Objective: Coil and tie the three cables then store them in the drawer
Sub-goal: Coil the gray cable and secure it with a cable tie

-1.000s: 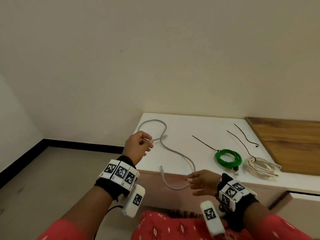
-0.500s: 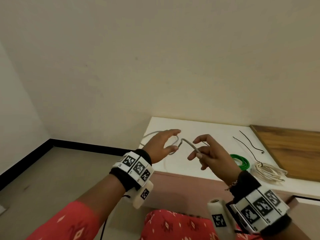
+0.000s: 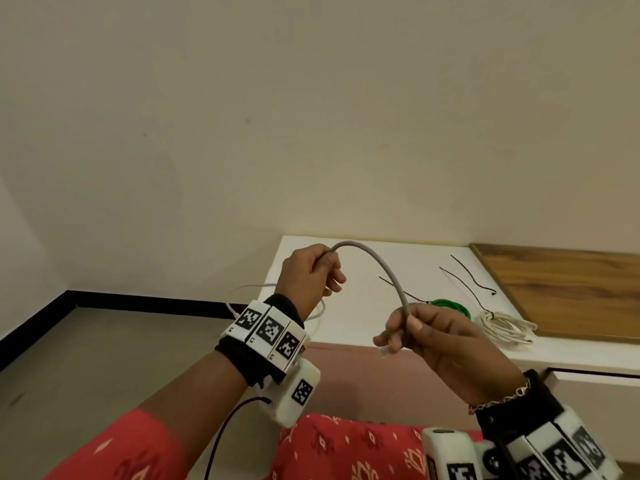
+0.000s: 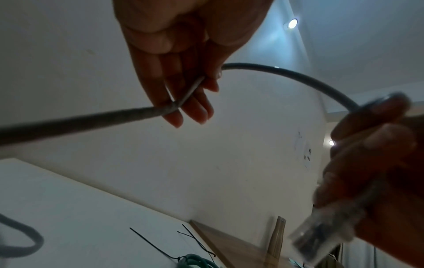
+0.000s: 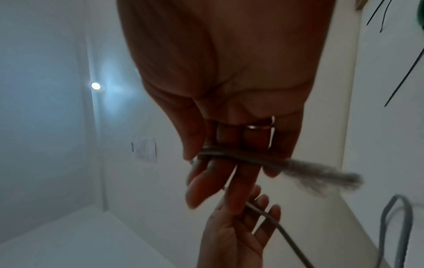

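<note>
A thin grey round cable (image 3: 382,268) is held in the air between both hands, in front of the near left corner of the white worktop (image 3: 360,327). The left hand (image 3: 309,277) is closed around the cable, with the thumb and fingers pinching it, and from this grip the cable rises and bends in an arch over to the right hand (image 3: 438,336). The right hand grips the cable close to its end, with the fingers curled around it, and the clear plastic plug (image 3: 383,351) hangs just below these fingers. In the left wrist view the plug (image 4: 321,235) is seen blurred at the right hand, and the rest of the cable runs out from the left hand toward the left. A further part of the same cable lies in a loop at the left edge of the worktop, partly hidden behind the left wrist. On the worktop, toward its near edge, a coiled green cable (image 3: 450,306) and a coiled white cable (image 3: 507,327) are placed just beside each other. Thin black wire ties (image 3: 465,282) are laid behind these coils. A brown wooden board (image 3: 568,292) is seen at the right end of the worktop.
</note>
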The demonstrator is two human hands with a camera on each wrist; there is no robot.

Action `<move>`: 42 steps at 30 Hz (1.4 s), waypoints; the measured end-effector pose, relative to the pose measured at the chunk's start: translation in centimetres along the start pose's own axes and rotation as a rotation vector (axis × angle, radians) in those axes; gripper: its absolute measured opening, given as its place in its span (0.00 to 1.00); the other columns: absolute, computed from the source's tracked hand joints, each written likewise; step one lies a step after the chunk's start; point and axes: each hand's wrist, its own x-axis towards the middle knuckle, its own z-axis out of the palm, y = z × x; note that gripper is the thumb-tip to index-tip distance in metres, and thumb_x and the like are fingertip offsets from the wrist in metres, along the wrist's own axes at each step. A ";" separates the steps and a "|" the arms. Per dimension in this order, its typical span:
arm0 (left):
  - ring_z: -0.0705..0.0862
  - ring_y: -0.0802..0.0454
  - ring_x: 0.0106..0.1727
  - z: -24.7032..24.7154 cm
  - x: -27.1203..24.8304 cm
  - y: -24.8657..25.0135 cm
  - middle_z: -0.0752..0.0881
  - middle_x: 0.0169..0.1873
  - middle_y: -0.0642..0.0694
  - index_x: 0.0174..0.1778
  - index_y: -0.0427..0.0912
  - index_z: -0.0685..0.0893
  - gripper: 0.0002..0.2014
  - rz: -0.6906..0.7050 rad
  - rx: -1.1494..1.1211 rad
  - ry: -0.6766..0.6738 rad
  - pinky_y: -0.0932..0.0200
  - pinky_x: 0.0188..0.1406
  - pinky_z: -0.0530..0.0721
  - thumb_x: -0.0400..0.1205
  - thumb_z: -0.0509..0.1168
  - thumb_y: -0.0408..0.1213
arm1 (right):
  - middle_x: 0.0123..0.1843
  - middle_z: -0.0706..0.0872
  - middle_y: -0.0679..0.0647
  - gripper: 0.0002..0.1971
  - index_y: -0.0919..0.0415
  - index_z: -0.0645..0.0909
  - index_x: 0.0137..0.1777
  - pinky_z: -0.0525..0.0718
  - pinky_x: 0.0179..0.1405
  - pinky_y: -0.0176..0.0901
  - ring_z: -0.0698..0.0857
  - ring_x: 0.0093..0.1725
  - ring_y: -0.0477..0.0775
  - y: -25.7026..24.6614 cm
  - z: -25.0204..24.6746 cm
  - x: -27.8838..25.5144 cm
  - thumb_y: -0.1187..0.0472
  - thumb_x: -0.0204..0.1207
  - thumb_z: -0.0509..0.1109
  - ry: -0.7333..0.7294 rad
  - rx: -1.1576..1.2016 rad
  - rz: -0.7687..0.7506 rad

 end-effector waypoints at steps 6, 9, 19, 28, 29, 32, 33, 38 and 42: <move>0.70 0.57 0.13 0.2 -0.1 -0.6 0.84 0.22 0.44 0.32 0.42 0.78 0.13 -0.085 0.056 -0.037 0.66 0.16 0.71 0.84 0.57 0.34 | 0.20 0.75 0.49 0.16 0.60 0.83 0.41 0.86 0.38 0.47 0.75 0.21 0.48 0.0 -0.4 -0.6 0.47 0.64 0.77 0.041 0.343 -0.041; 0.69 0.63 0.11 0.4 -0.3 -1.2 0.84 0.22 0.46 0.38 0.43 0.75 0.07 -0.069 0.206 -0.141 0.72 0.16 0.66 0.83 0.59 0.34 | 0.39 0.83 0.57 0.14 0.67 0.76 0.62 0.81 0.51 0.49 0.81 0.39 0.52 -0.3 -1.4 0.4 0.62 0.83 0.54 -0.047 0.647 -0.124; 0.83 0.40 0.53 4.3 -4.3 -1.4 0.86 0.52 0.41 0.76 0.49 0.58 0.24 0.340 0.948 -0.660 0.48 0.50 0.79 0.84 0.50 0.32 | 0.21 0.75 0.46 0.07 0.54 0.83 0.35 0.82 0.25 0.34 0.73 0.20 0.43 -1.1 -2.6 1.5 0.53 0.68 0.67 0.550 0.565 -0.321; 0.84 0.47 0.25 4.6 -4.9 0.5 0.87 0.28 0.47 0.46 0.43 0.79 0.04 0.788 1.149 -0.682 0.62 0.21 0.70 0.77 0.63 0.36 | 0.23 0.76 0.48 0.09 0.58 0.81 0.39 0.78 0.31 0.36 0.74 0.26 0.45 2.2 -2.1 1.5 0.53 0.67 0.72 0.572 0.196 -0.242; 0.80 0.52 0.17 4.3 -4.8 0.7 0.84 0.20 0.50 0.38 0.46 0.79 0.05 0.791 1.158 -0.669 0.68 0.17 0.64 0.75 0.64 0.42 | 0.22 0.76 0.48 0.06 0.60 0.80 0.40 0.76 0.32 0.37 0.73 0.26 0.45 2.2 -1.8 1.4 0.59 0.75 0.65 0.586 0.108 -0.201; 0.75 0.55 0.12 3.8 -4.1 0.6 0.79 0.13 0.52 0.29 0.49 0.79 0.11 0.851 1.139 -0.559 0.71 0.16 0.58 0.72 0.67 0.50 | 0.21 0.75 0.50 0.13 0.62 0.81 0.44 0.74 0.29 0.35 0.72 0.26 0.45 2.2 -1.0 1.1 0.65 0.82 0.54 0.574 -0.116 -0.087; 0.76 0.54 0.12 3.6 -3.9 0.9 0.80 0.14 0.52 0.29 0.48 0.79 0.11 0.855 1.102 -0.545 0.70 0.17 0.58 0.71 0.68 0.49 | 0.21 0.75 0.50 0.13 0.62 0.81 0.44 0.74 0.27 0.33 0.72 0.25 0.44 2.0 -0.9 0.9 0.65 0.82 0.54 0.566 -0.152 -0.059; 0.81 0.53 0.21 2.6 -3.1 1.3 0.83 0.23 0.52 0.33 0.46 0.81 0.14 0.802 0.971 -0.528 0.66 0.17 0.67 0.75 0.55 0.49 | 0.24 0.77 0.52 0.15 0.58 0.78 0.39 0.71 0.20 0.29 0.73 0.21 0.43 1.9 -0.2 0.5 0.64 0.84 0.52 0.385 -0.464 0.097; 0.80 0.50 0.41 1.8 -2.1 1.6 0.86 0.43 0.44 0.46 0.40 0.82 0.13 0.633 0.814 -0.532 0.58 0.38 0.69 0.81 0.60 0.46 | 0.19 0.74 0.47 0.20 0.55 0.75 0.31 0.70 0.23 0.33 0.71 0.20 0.41 1.6 1.3 0.4 0.47 0.78 0.50 0.212 -0.563 0.142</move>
